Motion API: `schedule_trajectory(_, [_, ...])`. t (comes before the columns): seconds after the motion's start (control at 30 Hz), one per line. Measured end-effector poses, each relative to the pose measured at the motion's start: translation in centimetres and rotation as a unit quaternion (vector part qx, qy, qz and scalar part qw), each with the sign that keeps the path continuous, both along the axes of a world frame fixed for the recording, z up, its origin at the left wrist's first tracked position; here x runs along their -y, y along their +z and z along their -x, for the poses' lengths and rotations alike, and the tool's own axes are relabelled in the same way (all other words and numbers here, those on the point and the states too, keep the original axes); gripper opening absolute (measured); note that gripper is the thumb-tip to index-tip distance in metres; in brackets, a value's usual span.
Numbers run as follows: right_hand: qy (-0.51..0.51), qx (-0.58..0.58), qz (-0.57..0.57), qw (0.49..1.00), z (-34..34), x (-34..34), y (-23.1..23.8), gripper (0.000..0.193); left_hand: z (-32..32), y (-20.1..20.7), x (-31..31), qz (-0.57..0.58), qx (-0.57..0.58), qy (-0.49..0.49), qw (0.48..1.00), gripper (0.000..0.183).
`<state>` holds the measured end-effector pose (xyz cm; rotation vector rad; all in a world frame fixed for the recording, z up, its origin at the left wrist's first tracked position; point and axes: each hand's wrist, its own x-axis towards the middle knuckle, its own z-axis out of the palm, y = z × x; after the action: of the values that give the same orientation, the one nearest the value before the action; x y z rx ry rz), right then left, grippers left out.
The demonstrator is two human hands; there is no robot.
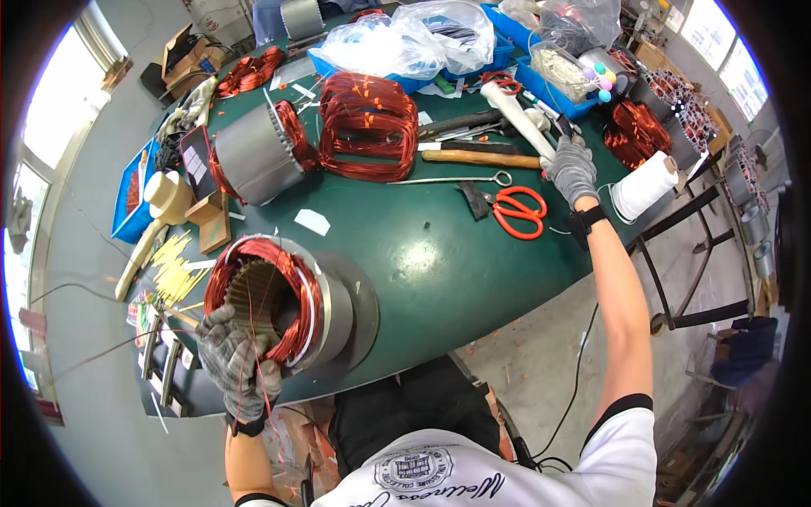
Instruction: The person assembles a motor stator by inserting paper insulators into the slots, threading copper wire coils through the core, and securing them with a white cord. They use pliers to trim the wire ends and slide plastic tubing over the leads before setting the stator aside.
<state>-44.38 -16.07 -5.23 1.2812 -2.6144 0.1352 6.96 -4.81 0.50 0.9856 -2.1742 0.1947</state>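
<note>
So we've got the stator point(336, 317) lying on its side at the near left of the green bench point(439, 287), its open bore turned toward us and to the left, and as far as we can judge the bulky part is done: the red copper winding point(304, 325) already rings the mouth, and a white strip point(314, 291) runs along its outer edge. What looks left to us is the tidying, since thin loose wires point(139, 339) still trail off to the left and down past the wrist. Our gloved left hand point(238, 359) is at the winding's lower left, fingers curled against it, though we can't tell whether they're actually pinched on any wire. Our gloved right hand point(573, 171) is stretched to the far right, by the lower end of a white rod point(517, 118) and the tip of a wooden handle point(481, 158); the fingers are bunched, but we can't tell what they're closed on, if anything. The orange-handled scissors point(518, 211) lie just below it, with a white thread spool point(646, 186) on the other side, and farther back there's a second wound stator point(262, 156) beside a loose copper coil bundle point(363, 139)
</note>
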Motion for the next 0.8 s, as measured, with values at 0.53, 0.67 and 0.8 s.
schedule_trajectory(0.53, [0.227,0.087,-0.106,0.964,6.0,14.6,0.7,0.034,-4.0,-4.5,-0.5,-0.081,-0.097,0.125,0.984,0.007])
schedule_trajectory(0.67, [0.187,-0.015,-0.271,0.944,6.0,18.2,0.2,0.042,-1.4,-2.3,1.1,-0.070,-0.072,0.062,0.993,0.007])
schedule_trajectory(0.8, [0.034,0.109,-0.130,0.985,3.9,20.8,0.1,0.068,-0.7,-1.8,1.9,-0.069,-0.066,0.048,0.994,0.008])
